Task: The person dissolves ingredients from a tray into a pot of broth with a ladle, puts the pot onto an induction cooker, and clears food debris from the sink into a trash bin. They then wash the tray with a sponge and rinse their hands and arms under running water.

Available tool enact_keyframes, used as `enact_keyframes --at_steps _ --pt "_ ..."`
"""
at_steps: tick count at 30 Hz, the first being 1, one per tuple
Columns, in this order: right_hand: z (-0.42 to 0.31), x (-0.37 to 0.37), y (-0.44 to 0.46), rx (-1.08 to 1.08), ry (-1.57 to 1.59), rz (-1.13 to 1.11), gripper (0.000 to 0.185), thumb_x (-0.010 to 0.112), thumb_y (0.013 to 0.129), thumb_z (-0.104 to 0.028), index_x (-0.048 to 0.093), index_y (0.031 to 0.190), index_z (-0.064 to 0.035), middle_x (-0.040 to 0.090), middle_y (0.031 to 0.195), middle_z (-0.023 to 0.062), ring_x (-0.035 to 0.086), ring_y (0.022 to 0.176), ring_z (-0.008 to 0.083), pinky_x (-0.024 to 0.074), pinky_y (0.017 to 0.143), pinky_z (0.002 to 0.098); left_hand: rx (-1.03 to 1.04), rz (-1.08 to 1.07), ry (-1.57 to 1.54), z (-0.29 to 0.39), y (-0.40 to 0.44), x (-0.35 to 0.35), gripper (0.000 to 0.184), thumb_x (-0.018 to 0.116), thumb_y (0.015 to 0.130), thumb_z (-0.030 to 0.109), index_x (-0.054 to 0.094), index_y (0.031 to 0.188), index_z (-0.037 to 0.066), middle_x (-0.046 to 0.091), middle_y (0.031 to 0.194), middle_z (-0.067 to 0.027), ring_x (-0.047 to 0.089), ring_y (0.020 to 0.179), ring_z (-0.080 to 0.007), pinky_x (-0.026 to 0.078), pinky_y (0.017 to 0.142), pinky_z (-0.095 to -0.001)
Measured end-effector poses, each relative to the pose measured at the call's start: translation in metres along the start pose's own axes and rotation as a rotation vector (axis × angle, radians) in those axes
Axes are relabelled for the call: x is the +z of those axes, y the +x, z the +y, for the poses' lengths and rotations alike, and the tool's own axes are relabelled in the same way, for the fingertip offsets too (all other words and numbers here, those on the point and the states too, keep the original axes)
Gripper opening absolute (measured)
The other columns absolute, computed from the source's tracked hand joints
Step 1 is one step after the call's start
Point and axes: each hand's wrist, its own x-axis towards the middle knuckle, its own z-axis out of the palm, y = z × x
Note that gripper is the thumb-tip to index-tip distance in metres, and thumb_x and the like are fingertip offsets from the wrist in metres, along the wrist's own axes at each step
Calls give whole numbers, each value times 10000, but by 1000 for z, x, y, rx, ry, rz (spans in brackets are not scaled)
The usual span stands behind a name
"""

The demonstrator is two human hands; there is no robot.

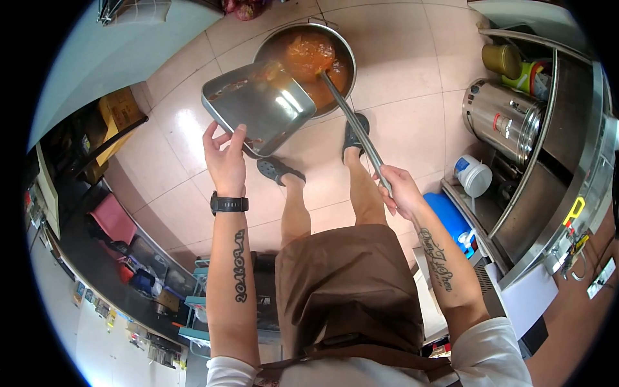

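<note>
Through the head view, I see the left hand [225, 160] pinching a metal tray [258, 109] at eleven o'clock, the right hand [402, 191] gripping a long handle [353, 122] dipped into the pot [352, 72] at twelve. A one-handed slip could splash sauce [308, 54]. The left-forearm tattoo [240, 284] apparently starts "2016"; the white tub's [478, 181] label is illegible.

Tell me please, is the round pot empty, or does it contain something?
Not empty: the round pot holds glossy orange-red contents, visible inside its rim. The metal tray hides part; how deep they are, I cannot tell.

Bright glare on floor tiles [187, 129] (fisheye bend, black corners)
</note>
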Motion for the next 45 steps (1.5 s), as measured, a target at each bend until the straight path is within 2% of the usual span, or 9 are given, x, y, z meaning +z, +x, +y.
enact_keyframes --at_steps 6,15,18,21,27,30,36,39,45 --pt "7 -10 -33 -3 -59 -42 309 432 1039 -311 564 973 -40 456 575 -8 376 339 85 326 301 257 -34 0 -6 -1 0 2 664 744 857 212 414 1388 -11 636 893 -54 502 619 -52 352 473 -189" --pt "8 2 -71 17 -130 -86 322 454 1041 -328 561 977 -31 477 595 6 418 362 85 341 319 247 -66 -138 25 3 7 5 788 704 881 199 280 1523 27 588 741 -19 459 543 -47 351 462 -195" --pt "7 15 -79 20 -139 -70 282 464 1040 -306 556 958 -53 478 598 -2 419 368 80 337 323 240 -99 -152 33 7 13 8 772 690 885 203 290 1526 41 581 725 -13 457 535 -47 356 461 -195" --pt "7 25 -86 -2 -161 -70 248 482 1036 -283 544 927 -69 477 584 -21 406 356 78 318 324 238 -126 -180 65 14 16 8 778 684 869 206 297 1503 -27 593 691 -28 486 552 -64 385 505 -204" --pt "9 28 -87 -80 -267 -51 242 516 1021 -252 562 898 -48 509 589 -19 439 460 73 341 437 232 -159 -205 35 17 17 13 776 698 858 225 326 1501 3 562 674 -3 473 533 -54 383 491 -198" --pt "12 24 -87 -177 -436 10 241 559 991 -255 588 912 -28 536 595 30 472 521 114 393 503 278 -169 -197 30 19 17 17 775 705 855 230 335 1499 9 550 668 4 475 533 -55 386 489 -201" --pt "6 24 -98 -296 -725 103 258 609 943 -291 622 980 -36 591 643 161 588 570 297 461 567 391 -159 -204 35 21 18 21 770 710 852 232 347 1494 9 534 655 9 474 533 -54 389 488 -202" --pt "5 25 -102 -300 -808 128 254 605 943 -289 628 987 -41 618 665 181 618 614 347 475 583 408 -176 -220 43 19 19 21 737 687 883 230 342 1502 27 579 833 -21 458 561 -49 360 482 -188" --pt "19 17 -99 -437 -850 211 221 637 923 -271 630 1005 -66 637 683 177 640 631 362 501 596 425 -167 -215 43 20 19 22 730 685 882 232 351 1499 32 575 799 -14 456 563 -47 349 476 -189"
